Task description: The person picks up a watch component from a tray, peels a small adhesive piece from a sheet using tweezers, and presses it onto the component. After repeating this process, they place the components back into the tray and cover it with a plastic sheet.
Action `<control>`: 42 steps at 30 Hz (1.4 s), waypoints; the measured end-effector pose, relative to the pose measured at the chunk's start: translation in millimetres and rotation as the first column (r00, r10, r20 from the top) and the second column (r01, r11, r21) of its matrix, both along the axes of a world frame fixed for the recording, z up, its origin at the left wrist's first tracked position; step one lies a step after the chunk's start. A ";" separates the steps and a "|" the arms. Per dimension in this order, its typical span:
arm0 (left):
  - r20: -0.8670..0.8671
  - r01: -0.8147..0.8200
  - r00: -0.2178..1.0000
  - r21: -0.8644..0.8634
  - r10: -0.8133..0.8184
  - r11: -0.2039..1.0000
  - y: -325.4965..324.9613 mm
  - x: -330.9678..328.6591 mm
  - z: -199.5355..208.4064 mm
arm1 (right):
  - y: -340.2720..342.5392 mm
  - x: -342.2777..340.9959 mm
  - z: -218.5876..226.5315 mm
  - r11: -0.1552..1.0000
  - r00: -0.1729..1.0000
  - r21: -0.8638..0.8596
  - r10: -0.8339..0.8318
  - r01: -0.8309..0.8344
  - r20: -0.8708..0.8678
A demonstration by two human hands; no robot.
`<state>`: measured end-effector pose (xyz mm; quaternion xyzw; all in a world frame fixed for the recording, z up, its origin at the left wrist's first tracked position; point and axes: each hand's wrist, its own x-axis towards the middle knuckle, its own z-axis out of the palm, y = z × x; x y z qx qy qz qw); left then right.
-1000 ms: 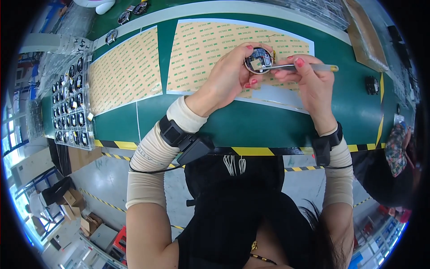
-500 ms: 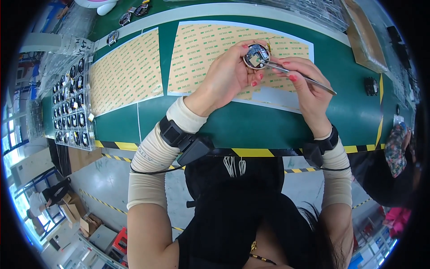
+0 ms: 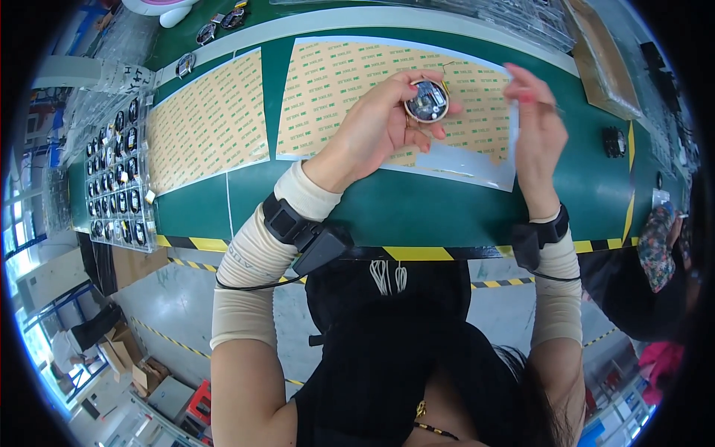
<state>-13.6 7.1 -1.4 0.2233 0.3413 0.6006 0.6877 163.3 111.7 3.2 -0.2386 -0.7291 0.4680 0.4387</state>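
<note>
My left hand [image 3: 383, 123] holds a round, watch-like housing [image 3: 427, 100] by its rim, above the sheet of adhesive pieces. The housing's open face is turned up, showing a circuit board, and a thin yellowish strip stands at its upper right edge. To the right, apart from the housing, my right hand [image 3: 538, 123] is raised over the sheet's right edge. Its fingers are smeared by motion, and no tweezers can be made out there. Beneath the left hand lies the large tan adhesive sheet [image 3: 328, 89] with a printed pattern, its lower right part bare and whitish.
A second tan sheet [image 3: 212, 119] lies to the left. Beside it, a clear tray [image 3: 154, 216] holds several round black parts. A small dark stack [image 3: 615, 141] stands at the right, below a cardboard box [image 3: 599, 63]. Striped tape [image 3: 421, 253] marks the table's front edge.
My right hand has moved up and right, away from the housing. The metal tweezers it held against the board are no longer visible. My left hand still holds the housing, nearly in place.
</note>
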 end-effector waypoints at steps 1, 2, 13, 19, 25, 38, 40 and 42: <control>-0.025 0.016 1.000 0.003 -0.016 1.000 -1.0 0.4 0.7 | -4.4 -5.3 1.1 0.986 0.993 0.158 0.029 -0.048 0.119; -0.026 0.017 1.000 0.002 -0.017 1.000 -1.7 1.6 2.0 | -7.6 -9.0 1.5 0.946 0.970 0.305 0.038 -0.112 0.239; -0.285 -0.039 0.958 -0.080 0.015 0.996 -3.5 8.4 8.8 | -15.7 -10.2 0.8 0.909 0.933 0.342 0.115 -0.237 0.342; -0.191 -0.106 0.978 -0.130 0.080 0.986 -3.4 4.9 11.5 | -21.3 -12.9 6.8 0.917 0.938 0.334 0.105 -0.220 0.330; -0.252 -0.149 0.962 -0.149 0.108 0.978 -1.2 7.0 7.6 | -17.0 -8.5 2.9 0.723 0.949 0.651 0.021 -0.231 0.314; -0.168 -0.353 0.925 -0.050 0.341 0.934 -1.2 17.8 0.1 | -28.6 -22.3 3.0 0.569 0.958 0.810 -0.129 -0.141 0.256; -0.127 -0.357 0.929 -0.071 0.346 0.931 -1.7 17.4 2.8 | -28.3 -22.5 2.5 0.558 0.963 0.821 -0.137 -0.120 0.233; -0.107 -0.360 0.930 -0.077 0.351 0.930 -1.6 15.1 4.0 | -27.4 -22.6 3.0 0.539 0.971 0.838 -0.148 -0.081 0.189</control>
